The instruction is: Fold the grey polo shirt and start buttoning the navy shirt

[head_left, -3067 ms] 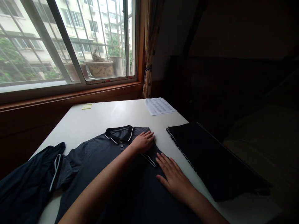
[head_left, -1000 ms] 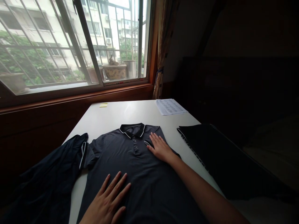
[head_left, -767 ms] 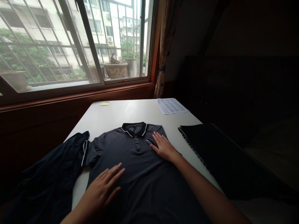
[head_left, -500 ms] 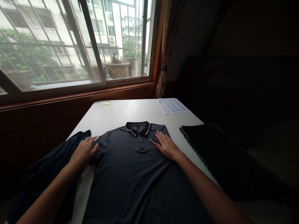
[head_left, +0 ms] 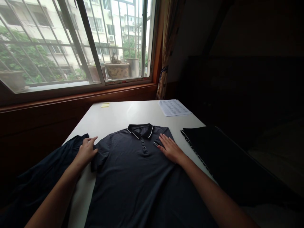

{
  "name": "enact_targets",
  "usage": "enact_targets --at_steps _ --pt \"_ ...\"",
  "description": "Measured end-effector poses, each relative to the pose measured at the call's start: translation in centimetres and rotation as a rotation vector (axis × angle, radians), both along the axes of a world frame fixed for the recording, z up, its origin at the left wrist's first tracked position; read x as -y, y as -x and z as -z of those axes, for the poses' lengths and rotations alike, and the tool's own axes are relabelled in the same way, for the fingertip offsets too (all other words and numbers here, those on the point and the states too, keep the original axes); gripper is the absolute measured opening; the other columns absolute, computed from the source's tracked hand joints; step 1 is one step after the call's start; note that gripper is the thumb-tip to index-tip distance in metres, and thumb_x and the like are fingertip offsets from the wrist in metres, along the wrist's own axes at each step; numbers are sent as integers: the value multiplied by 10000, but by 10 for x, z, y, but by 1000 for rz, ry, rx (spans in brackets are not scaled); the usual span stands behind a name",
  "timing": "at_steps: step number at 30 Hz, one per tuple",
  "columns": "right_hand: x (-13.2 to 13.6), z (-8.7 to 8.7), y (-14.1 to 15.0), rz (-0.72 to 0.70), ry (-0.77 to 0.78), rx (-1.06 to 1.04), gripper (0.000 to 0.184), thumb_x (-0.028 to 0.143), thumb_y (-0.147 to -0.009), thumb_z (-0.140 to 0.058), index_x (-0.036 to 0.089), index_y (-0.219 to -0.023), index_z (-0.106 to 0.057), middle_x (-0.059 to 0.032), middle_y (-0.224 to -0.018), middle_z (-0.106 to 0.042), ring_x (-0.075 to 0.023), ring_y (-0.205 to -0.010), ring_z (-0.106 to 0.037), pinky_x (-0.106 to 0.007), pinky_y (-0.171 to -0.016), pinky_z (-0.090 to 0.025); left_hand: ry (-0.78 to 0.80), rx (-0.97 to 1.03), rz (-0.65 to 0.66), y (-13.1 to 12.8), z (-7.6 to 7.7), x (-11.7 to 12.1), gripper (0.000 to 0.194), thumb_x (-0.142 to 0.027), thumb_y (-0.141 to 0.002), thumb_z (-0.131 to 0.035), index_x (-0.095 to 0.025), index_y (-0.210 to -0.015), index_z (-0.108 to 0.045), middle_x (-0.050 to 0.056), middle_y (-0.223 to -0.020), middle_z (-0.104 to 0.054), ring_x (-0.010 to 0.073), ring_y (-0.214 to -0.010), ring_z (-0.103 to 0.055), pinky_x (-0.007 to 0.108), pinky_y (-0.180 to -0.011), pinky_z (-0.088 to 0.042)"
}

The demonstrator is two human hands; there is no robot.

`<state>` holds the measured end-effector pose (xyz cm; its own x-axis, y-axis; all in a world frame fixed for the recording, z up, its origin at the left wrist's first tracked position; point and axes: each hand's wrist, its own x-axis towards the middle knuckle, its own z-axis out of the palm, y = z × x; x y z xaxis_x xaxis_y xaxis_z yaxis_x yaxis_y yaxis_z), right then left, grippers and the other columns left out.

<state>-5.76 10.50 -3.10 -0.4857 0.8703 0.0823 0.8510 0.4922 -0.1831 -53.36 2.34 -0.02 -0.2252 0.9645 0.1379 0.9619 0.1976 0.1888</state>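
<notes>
A dark grey polo shirt (head_left: 125, 171) lies face up on the white table (head_left: 118, 112), its black collar with a white stripe at the far end. My right hand (head_left: 171, 148) rests flat, fingers stretched out, on the shirt's right shoulder, where the sleeve with its white-edged cuff is turned in over the chest. Left of the shirt, my left hand (head_left: 86, 151) is open, with thumb and forefinger apart, at the edge of a crumpled dark blue garment (head_left: 49, 167). The shirt's left sleeve lies spread out close beside that hand.
A folded black cloth (head_left: 220, 158) covers the table's right edge. Printed sheets (head_left: 174, 108) lie at the far right corner, and a yellow sticky note (head_left: 105, 104) at the far left. Beyond the table are a barred window (head_left: 71, 41) and a tied curtain (head_left: 163, 72).
My left hand has shifted slightly left, away from the shirt's sleeve, and the dark blue garment has moved left too. The right hand stays on the folded-in sleeve. The view has turned slightly.
</notes>
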Motion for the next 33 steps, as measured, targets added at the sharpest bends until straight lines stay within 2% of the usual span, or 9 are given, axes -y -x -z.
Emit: enact_targets --at_steps 8,12,15,19,21,24,26,29,33 --pt "-2 2 0 4 -14 -17 711 602 -1005 -280 141 -1541 -347 -102 -1628 -257 -254 -1507 -220 -458 -1231 -199 -474 130 303 -17 -29 5 514 -147 -844 -498 -212 -1353 -537 119 -1422 -402 291 -1285 -498 480 -1107 -434" --pt "5 -14 17 -18 -75 -131 593 519 -996 -402 135 -1431 -524 -129 -1574 -382 -297 -1478 -286 -467 -1209 -259 -498 86 479 -43 -50 14 539 -89 -895 -468 -255 -1408 -483 97 -1497 -365 288 -1379 -426 481 -1121 -444" --pt "13 -31 46 -113 -86 -346 435 417 -997 -441 168 -1294 -641 -120 -1432 -561 -283 -1362 -457 -440 -1170 -334 -446 40 649 -70 -56 23 618 -3 -906 -388 -260 -1467 -422 98 -1558 -311 285 -1429 -381 479 -1122 -459" --pt "16 -42 97 -116 359 -653 375 408 -1017 -404 205 -1192 -665 -78 -1094 -740 -201 -913 -714 -339 -852 -569 -317 -69 878 -113 -53 41 676 52 -901 -348 -258 -1501 -385 92 -1603 -274 305 -1482 -281 497 -1121 -459" --pt "14 -40 119 -59 574 -714 400 400 -1033 -346 186 -1223 -624 -74 -1017 -754 -164 -722 -724 -269 -626 -576 -272 -81 976 -132 -48 54 637 24 -924 -375 -244 -1502 -384 94 -1607 -281 308 -1490 -260 454 -1085 -504" --pt "9 -34 142 -38 630 -696 388 385 -1031 -356 162 -1267 -569 -75 -988 -758 -140 -617 -706 -211 -465 -498 -219 -80 1101 -143 -43 73 579 -35 -950 -418 -241 -1491 -407 98 -1566 -370 282 -1418 -398 433 -1069 -517" --pt "7 -33 151 -37 623 -670 386 393 -1006 -440 167 -1305 -535 -61 -985 -758 -122 -566 -680 -204 -455 -474 -186 -78 1083 -135 -41 83 566 -57 -946 -441 -247 -1478 -427 89 -1518 -442 263 -1330 -490 429 -1049 -526" --pt "8 -35 159 -35 582 -607 466 400 -930 -593 192 -1339 -516 -45 -1004 -747 -107 -542 -649 -220 -534 -496 -174 -54 878 -103 -36 92 515 -106 -957 -464 -258 -1449 -462 86 -1445 -509 256 -1238 -541 453 -1036 -521" --pt "12 -39 170 -18 525 -480 556 391 -812 -728 209 -1308 -556 -44 -959 -731 -198 -816 -699 -278 -743 -505 -162 -7 645 -51 -19 100 525 -155 -957 -473 -282 -1464 -425 95 -1390 -520 267 -1219 -533 462 -999 -527"
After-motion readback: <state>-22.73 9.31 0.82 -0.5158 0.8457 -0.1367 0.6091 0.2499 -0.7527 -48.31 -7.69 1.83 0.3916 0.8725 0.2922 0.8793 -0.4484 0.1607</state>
